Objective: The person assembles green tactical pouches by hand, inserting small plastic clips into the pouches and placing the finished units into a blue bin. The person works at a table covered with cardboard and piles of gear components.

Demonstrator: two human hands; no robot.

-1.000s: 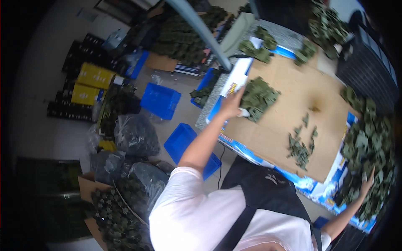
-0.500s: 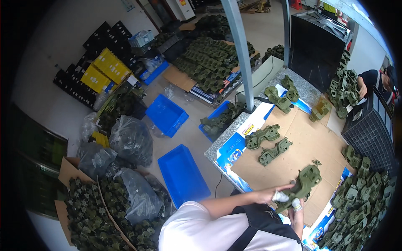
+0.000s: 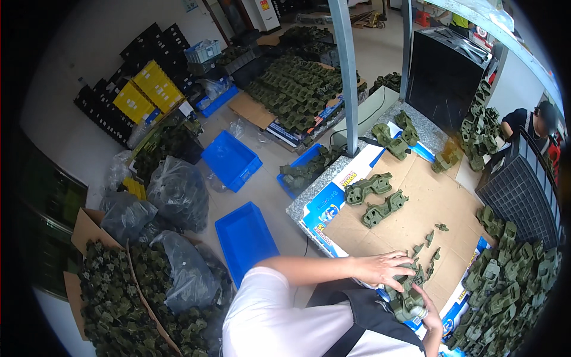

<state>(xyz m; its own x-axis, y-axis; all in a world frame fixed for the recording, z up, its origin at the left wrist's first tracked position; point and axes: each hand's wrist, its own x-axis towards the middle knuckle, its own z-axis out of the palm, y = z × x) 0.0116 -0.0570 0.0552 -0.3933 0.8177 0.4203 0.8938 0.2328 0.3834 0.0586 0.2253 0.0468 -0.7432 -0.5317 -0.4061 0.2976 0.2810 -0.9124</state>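
I'm looking down at my left hand (image 3: 385,269) and it lies flat with the fingers (image 3: 399,259) fanned wide, pressing down on the top of an olive-green moulded part (image 3: 405,293) at the near edge of the cardboard sheet (image 3: 416,208). My right hand (image 3: 429,310) comes up from below, fingers curled around the lower end of that same part, so it's pinned between both hands. I cannot tell how tightly the right fingers close, as the part hides their tips.

The part itself looks like matt plastic, chunky and ribbed, with holes and stepped edges. Small green offcuts (image 3: 429,245) lie scattered on the cardboard just beyond my left fingertips. Farther up the sheet two longer green pieces (image 3: 377,197) sit side by side, not touching my hands. The cardboard is plain brown, flat and dull, with a printed blue-and-white border showing at its left edge.

To my right a big heap of the same green parts (image 3: 505,279) piles up near a black slatted crate (image 3: 522,196). Down on the floor to the left I see two blue plastic bins (image 3: 244,238), smooth and rectangular, and dark crinkled plastic bags (image 3: 178,196) beside them.
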